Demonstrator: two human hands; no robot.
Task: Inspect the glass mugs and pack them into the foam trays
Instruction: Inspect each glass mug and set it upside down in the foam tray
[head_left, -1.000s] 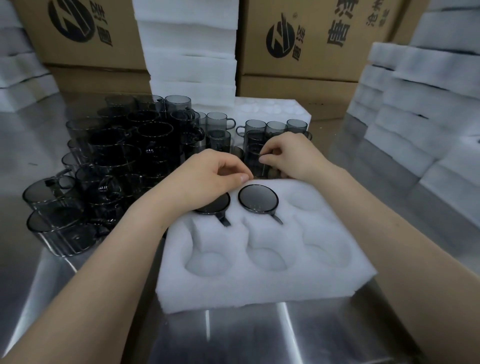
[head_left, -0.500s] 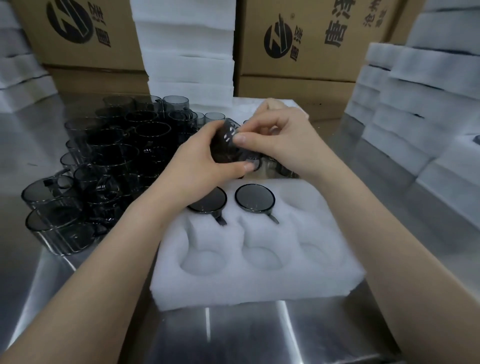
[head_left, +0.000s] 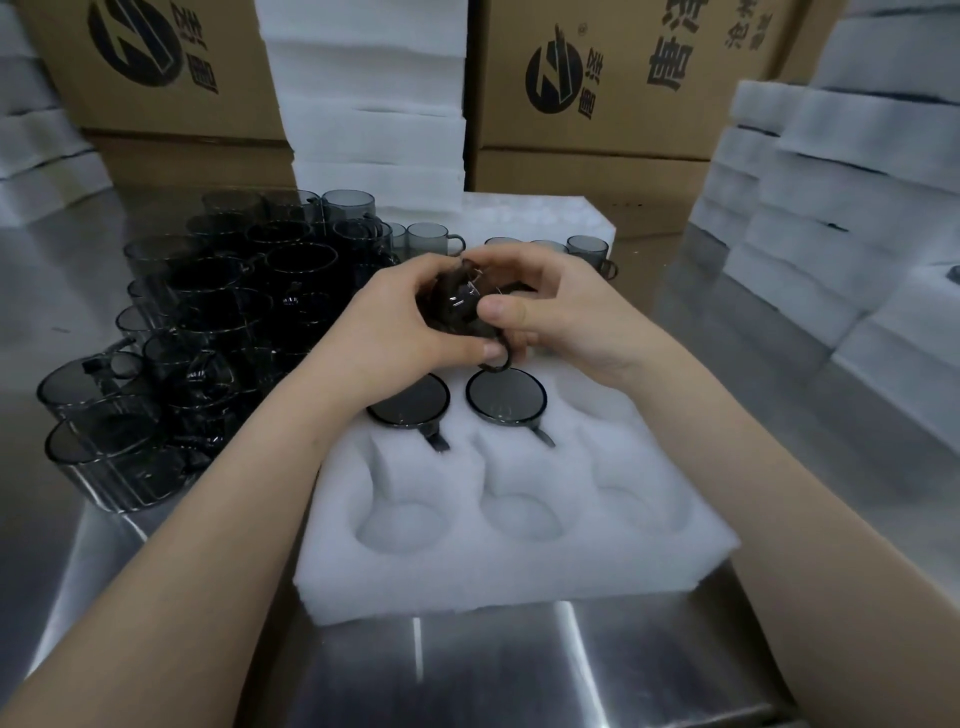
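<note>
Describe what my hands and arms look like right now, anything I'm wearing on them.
The left hand and right hand are bare: no gloves, no visible rings. The thumbnails that show are short and unpainted. The left forearm and right forearm are bare too, with no sleeve, watch or bracelet in view.

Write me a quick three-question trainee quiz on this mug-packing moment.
1. True or false: the left hand and right hand both grip one glass mug above the foam tray.
2. How many packed mugs sit in the tray? A one, B two, C four.
3. Fill in: the loose mugs stand to the person's ___ of the tray.
Key: 1 true; 2 B; 3 left.
</note>
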